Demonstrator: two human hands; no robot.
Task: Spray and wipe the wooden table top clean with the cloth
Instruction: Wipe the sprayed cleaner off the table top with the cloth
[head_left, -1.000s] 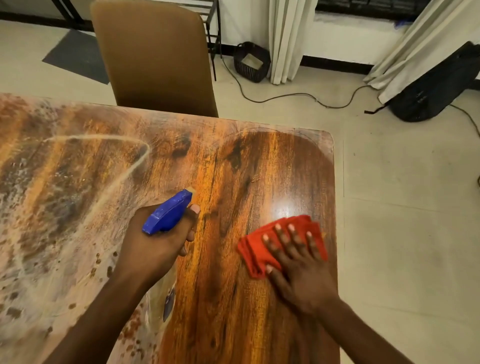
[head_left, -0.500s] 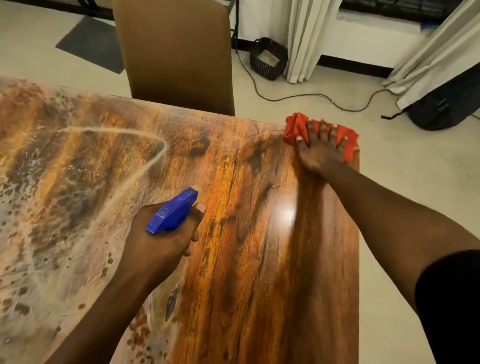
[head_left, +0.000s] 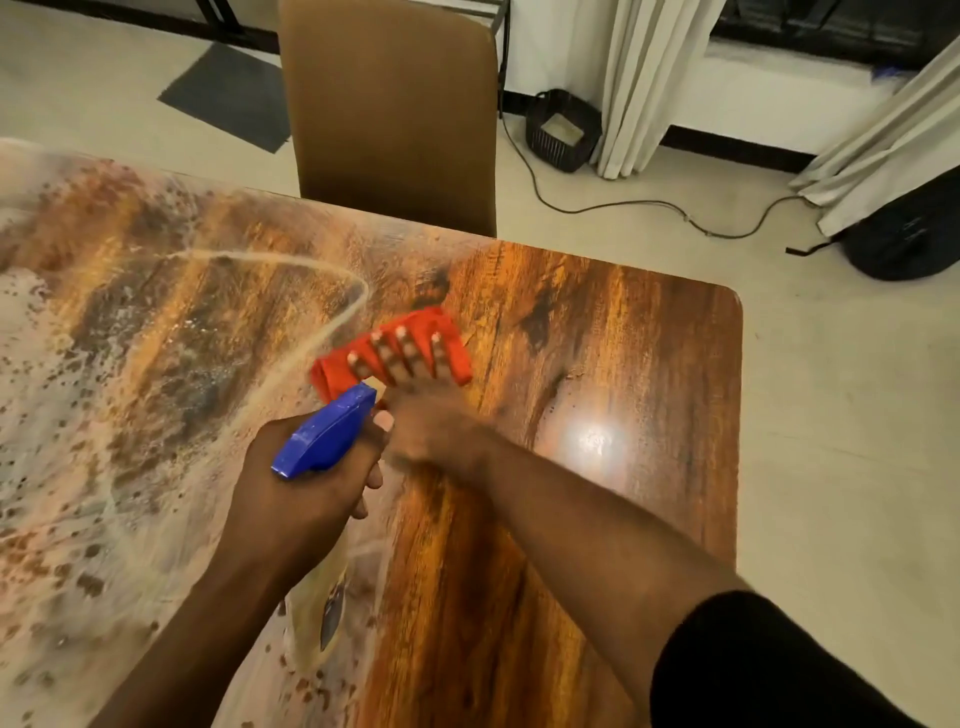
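The wooden table top (head_left: 613, 519) fills the lower left; its right part shines bare, its left part is filmed with whitish spray and brown specks. My right hand (head_left: 421, 395) lies flat on a folded red cloth (head_left: 447, 338) near the table's middle, fingers spread over it, blurred by motion. My left hand (head_left: 306, 499) grips a spray bottle with a blue head (head_left: 327, 439), held just in front of the cloth and touching the right hand's thumb side. The bottle's clear body is mostly hidden under my hand.
A brown chair (head_left: 395, 114) stands pushed against the table's far edge. On the floor beyond lie a black basket (head_left: 561, 130), a cable (head_left: 649, 202), curtains (head_left: 639, 78) and a black bag (head_left: 909, 234). The table's right edge (head_left: 737, 415) drops to pale floor.
My right hand has slid the red cloth from the table's far right corner leftward and nearer, to the middle beside the spray bottle. The left hand has stayed put.
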